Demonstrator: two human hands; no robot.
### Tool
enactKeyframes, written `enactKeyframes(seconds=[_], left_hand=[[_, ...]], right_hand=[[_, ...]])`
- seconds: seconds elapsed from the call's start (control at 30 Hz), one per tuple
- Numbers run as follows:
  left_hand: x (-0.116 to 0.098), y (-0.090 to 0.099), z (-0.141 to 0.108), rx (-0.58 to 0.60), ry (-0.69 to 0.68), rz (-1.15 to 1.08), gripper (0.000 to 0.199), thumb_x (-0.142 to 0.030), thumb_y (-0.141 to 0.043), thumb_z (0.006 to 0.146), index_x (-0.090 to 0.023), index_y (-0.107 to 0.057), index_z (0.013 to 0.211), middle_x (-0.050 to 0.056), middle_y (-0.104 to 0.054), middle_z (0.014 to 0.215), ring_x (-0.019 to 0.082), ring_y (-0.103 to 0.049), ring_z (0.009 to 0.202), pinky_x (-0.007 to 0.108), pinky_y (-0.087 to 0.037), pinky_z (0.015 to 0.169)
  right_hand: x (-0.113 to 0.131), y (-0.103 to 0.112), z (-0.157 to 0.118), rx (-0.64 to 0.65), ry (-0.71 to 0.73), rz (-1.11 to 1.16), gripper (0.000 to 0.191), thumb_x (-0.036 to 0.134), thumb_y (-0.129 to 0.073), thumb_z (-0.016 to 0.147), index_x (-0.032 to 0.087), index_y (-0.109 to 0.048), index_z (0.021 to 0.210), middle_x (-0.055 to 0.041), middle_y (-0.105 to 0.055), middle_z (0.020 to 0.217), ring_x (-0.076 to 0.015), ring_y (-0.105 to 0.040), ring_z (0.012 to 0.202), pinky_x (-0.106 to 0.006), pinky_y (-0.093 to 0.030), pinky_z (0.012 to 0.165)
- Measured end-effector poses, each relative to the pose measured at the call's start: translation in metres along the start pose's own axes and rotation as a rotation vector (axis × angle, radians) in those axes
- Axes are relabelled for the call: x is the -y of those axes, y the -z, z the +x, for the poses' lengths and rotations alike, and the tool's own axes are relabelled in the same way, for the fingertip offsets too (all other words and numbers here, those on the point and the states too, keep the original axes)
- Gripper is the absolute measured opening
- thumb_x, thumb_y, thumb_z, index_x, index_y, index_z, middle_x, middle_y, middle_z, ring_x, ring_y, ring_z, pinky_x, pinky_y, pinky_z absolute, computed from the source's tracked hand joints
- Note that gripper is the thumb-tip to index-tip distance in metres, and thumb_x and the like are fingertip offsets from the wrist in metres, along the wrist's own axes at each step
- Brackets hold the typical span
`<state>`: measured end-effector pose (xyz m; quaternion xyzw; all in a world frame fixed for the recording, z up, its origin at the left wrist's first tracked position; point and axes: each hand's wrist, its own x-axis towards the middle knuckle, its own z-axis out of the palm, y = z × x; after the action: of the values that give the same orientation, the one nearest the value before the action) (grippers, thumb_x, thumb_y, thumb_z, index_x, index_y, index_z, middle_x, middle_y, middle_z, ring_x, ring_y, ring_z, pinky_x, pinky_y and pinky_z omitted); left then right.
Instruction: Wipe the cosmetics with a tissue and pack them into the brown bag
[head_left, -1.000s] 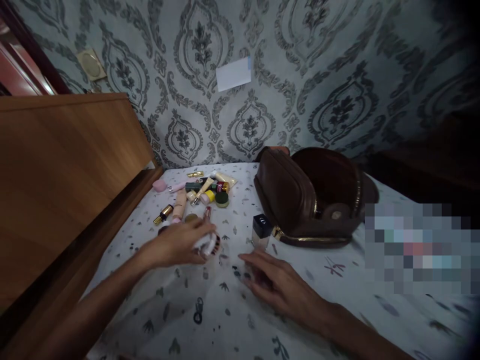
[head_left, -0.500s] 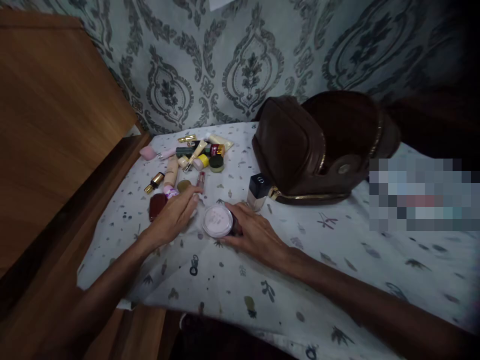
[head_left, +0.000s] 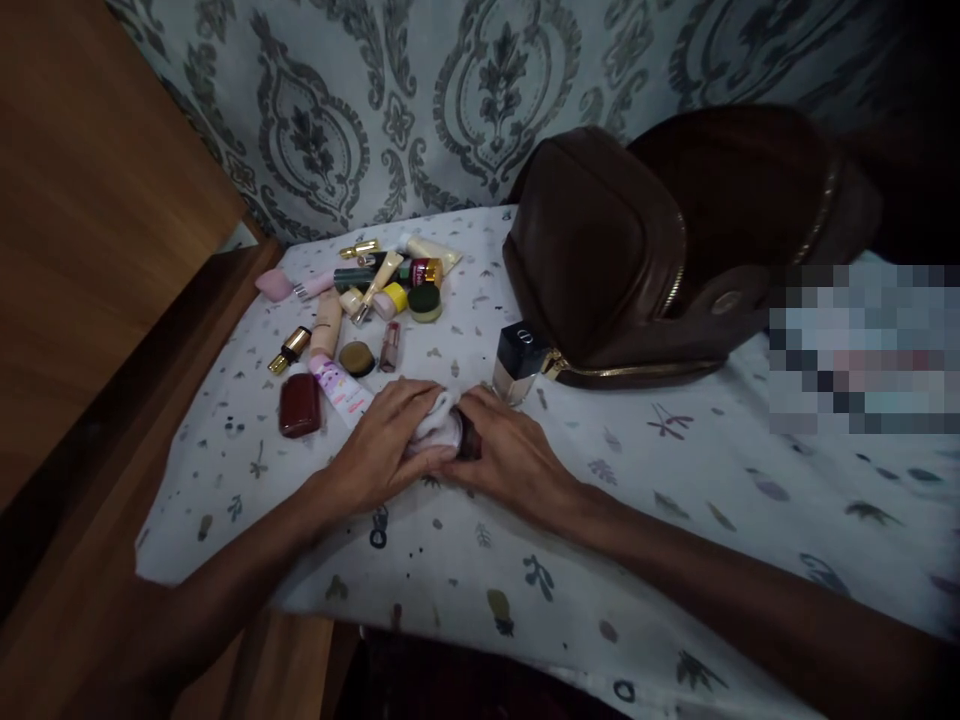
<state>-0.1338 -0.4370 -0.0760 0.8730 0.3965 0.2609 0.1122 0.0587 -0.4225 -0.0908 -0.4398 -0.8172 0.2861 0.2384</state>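
My right hand (head_left: 517, 455) is wrapped round the side of a round cosmetic jar (head_left: 471, 440), whose lid faces up at me. My left hand (head_left: 386, 435) presses a bunched white cloth (head_left: 441, 422) onto that lid, covering most of it; fingers of both hands almost meet there. Just beyond my right hand stands a square foundation bottle (head_left: 516, 365) with a black cap. A white and purple tube (head_left: 341, 388) lies beside my left hand, with a dark red bottle (head_left: 300, 403) to its left.
Several cosmetics lie farther back, among them a lip gloss (head_left: 390, 346), a round gold-brown compact (head_left: 356, 358), a beige tube (head_left: 326, 325) and a pink sponge (head_left: 274, 285). An unzipped brown bag (head_left: 600, 250) stands at the back right. A wooden panel (head_left: 97, 230) rises at left.
My left hand has moved right, bringing the white cloth onto the jar's lid. My right hand keeps hold of the jar. The view has shifted slightly, and the purple tube shows more.
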Motion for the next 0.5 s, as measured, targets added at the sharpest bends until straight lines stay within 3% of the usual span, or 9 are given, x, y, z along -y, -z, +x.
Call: enactKeyframes(seconds=[0.13,0.27,0.37,0.5], left_hand=[[0.0085,0.0008,-0.0033,0.012,-0.157,-0.021,0.062,-0.038,-0.061,0.093,-0.017,-0.039,0.148,0.021,-0.052,0.14,0.033,-0.049,0.132,0.053,-0.043,0.11],[0.0119,-0.001,-0.0021,-0.01,-0.289,-0.048,0.065,-0.032,-0.065,0.092,-0.02,-0.037,0.15,0.02,-0.056,0.137,0.031,-0.05,0.134,0.056,-0.044,0.109],[0.0113,-0.0018,-0.0019,-0.012,-0.311,-0.092,0.054,-0.028,-0.064,0.093,-0.02,-0.045,0.143,0.019,-0.057,0.136,0.029,-0.049,0.134,0.054,-0.046,0.107],[0.012,0.0015,-0.0004,-0.022,-0.304,-0.19,0.03,-0.029,-0.065,0.092,-0.019,-0.065,0.12,0.018,-0.057,0.135,0.03,-0.048,0.134,0.053,-0.045,0.107]], right_hand=[[-0.0036,-0.0014,-0.0008,-0.019,0.011,-0.018,0.035,0.035,-0.075,0.077,0.015,-0.058,0.101,-0.0097,-0.061,0.1,-0.0248,-0.06,0.087,-0.038,-0.05,0.074],[-0.0061,-0.0024,-0.002,-0.033,0.015,0.007,0.038,0.032,-0.078,0.074,0.016,-0.06,0.104,-0.0088,-0.062,0.101,-0.0243,-0.061,0.088,-0.038,-0.051,0.075],[-0.0049,-0.0021,-0.0023,-0.033,0.005,0.027,0.045,0.028,-0.08,0.072,0.017,-0.06,0.111,-0.008,-0.062,0.103,-0.0248,-0.062,0.092,-0.038,-0.051,0.079],[-0.0019,-0.0003,-0.0027,-0.022,-0.012,0.027,0.048,0.036,-0.078,0.075,0.017,-0.061,0.115,-0.0098,-0.062,0.105,-0.0259,-0.063,0.092,-0.039,-0.052,0.078]])
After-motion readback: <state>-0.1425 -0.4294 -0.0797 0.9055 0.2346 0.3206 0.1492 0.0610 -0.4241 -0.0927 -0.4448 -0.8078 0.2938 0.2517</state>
